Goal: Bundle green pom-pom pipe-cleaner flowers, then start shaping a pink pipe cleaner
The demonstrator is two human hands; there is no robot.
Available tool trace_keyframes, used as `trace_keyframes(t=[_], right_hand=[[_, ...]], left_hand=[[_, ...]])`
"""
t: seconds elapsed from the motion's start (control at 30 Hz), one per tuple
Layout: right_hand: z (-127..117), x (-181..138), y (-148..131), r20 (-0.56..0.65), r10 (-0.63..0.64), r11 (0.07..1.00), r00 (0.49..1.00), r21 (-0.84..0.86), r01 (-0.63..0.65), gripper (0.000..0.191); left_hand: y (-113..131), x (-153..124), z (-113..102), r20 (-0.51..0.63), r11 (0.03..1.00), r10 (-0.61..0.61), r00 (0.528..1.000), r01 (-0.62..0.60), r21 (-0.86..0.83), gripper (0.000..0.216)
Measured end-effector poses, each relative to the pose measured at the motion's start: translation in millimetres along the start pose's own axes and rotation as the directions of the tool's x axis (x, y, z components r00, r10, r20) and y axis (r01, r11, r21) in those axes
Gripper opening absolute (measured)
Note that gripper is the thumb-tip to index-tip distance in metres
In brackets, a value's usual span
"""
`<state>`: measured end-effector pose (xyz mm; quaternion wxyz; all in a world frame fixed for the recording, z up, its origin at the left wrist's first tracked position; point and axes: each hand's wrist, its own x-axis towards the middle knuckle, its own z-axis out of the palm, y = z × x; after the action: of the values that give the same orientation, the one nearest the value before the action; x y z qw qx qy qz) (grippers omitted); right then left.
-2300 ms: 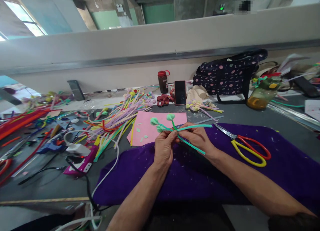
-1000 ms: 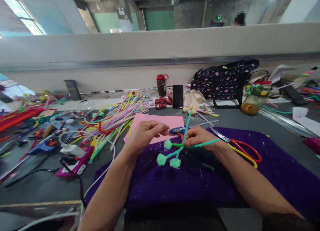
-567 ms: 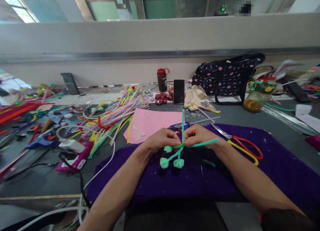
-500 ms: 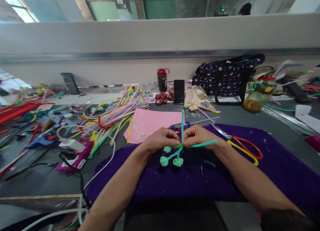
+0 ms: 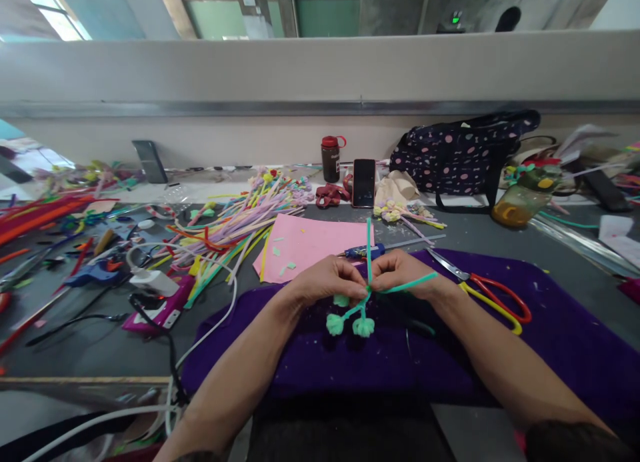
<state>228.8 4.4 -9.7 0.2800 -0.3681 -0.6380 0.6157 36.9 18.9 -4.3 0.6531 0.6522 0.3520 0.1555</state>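
Both hands meet over a purple cloth point(image 5: 310, 355), pinching green pipe cleaners point(image 5: 369, 249) where they cross. My left hand point(image 5: 334, 279) is closed on the joint from the left, thumb and forefinger together. My right hand point(image 5: 400, 272) pinches from the right, its fingertips nearly touching the left ones. One stem sticks straight up between the hands, and another slants out to the right under the right palm. Below the fingers hang fluffy green pompom-like ends point(image 5: 363, 327), one partly hidden by the left hand. The exact joint is covered by fingertips.
Scissors point(image 5: 485, 285) with red and yellow handles lie right of my hand. A blue-handled tool point(image 5: 364, 251) rests by pink sheets point(image 5: 320, 245). Pipe cleaners point(image 5: 240, 215), a magenta power strip point(image 5: 165, 309) and cables crowd the left. Behind stand a phone point(image 5: 363, 183) and bottle point(image 5: 331, 161).
The camera view has shifted slightly, so everything sits a little further right. Both hands keep their pinch on the green pipe cleaners; the right-hand stem tilts up slightly more.
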Motion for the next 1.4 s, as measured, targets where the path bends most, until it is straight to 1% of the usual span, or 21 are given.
trace_keyframes(t=[0.23,0.33,0.43,0.53,0.6,0.67,0.73,0.83,0.9,0.97,1.0,1.07,1.13,1.2,1.33,1.4], right_hand=[[-2,0,4,-0.004,-0.024,1.000,1.000,0.006,0.024,0.017],[-2,-1,2,-0.010,-0.015,1.000,1.000,0.004,0.015,0.016],[-2,-2,1,-0.034,-0.019,1.000,0.999,-0.004,0.019,0.017],[1,0,3,-0.070,-0.037,0.999,0.997,-0.035,0.035,0.019],[4,2,6,-0.144,-0.051,0.998,0.988,-0.052,0.044,0.020],[6,4,7,-0.238,-0.062,0.997,0.969,-0.069,0.047,0.023],[8,4,7,-0.289,-0.073,0.996,0.954,-0.074,0.054,0.027],[7,0,4,-0.276,-0.103,0.994,0.956,-0.074,0.086,0.023],[5,-2,1,-0.260,-0.142,0.986,0.955,-0.128,0.111,0.016],[4,-4,-2,-0.242,-0.216,0.957,0.946,-0.245,0.156,0.017],[4,-5,-3,-0.235,-0.272,0.930,0.933,-0.313,0.192,0.018],[5,-5,-4,-0.224,-0.399,0.859,0.889,-0.430,0.278,0.016],[5,-5,-5,-0.210,-0.491,0.795,0.846,-0.504,0.336,0.012],[6,-4,-4,-0.194,-0.528,0.758,0.827,-0.547,0.356,0.010],[5,-4,-4,-0.177,-0.549,0.711,0.817,-0.612,0.345,0.009],[5,-5,-3,-0.157,-0.562,0.679,0.812,-0.649,0.344,0.009]], left_hand=[[2,-1,2,0.014,0.998,0.060,0.998,-0.061,0.024,0.005],[4,-2,4,-0.004,0.995,0.084,0.996,-0.083,0.047,0.007],[6,-3,3,-0.065,0.993,0.106,0.992,-0.103,0.052,0.015],[4,-1,2,-0.146,0.995,0.096,0.985,-0.091,0.041,0.021],[2,1,1,-0.196,0.995,0.100,0.975,-0.094,0.038,0.020],[-1,2,2,-0.239,0.992,0.127,0.963,-0.121,0.041,0.018],[-2,3,2,-0.264,0.988,0.156,0.952,-0.150,0.044,0.016],[-1,3,1,-0.302,0.986,0.160,0.940,-0.169,-0.002,0.014],[0,2,0,-0.322,0.984,0.132,0.937,-0.164,-0.073,0.013],[0,2,0,-0.326,0.975,0.105,0.939,-0.162,-0.151,0.014],[0,2,-1,-0.321,0.970,0.097,0.942,-0.162,-0.183,0.015],[-1,3,0,-0.310,0.963,0.088,0.947,-0.160,-0.215,0.015],[-2,4,1,-0.306,0.963,0.085,0.948,-0.157,-0.218,0.016],[-2,4,3,-0.288,0.962,0.090,0.953,-0.157,-0.222,0.015],[-4,5,3,-0.225,0.957,0.104,0.969,-0.159,-0.243,0.014],[-5,6,3,-0.234,0.956,0.109,0.966,-0.166,-0.240,0.014]])
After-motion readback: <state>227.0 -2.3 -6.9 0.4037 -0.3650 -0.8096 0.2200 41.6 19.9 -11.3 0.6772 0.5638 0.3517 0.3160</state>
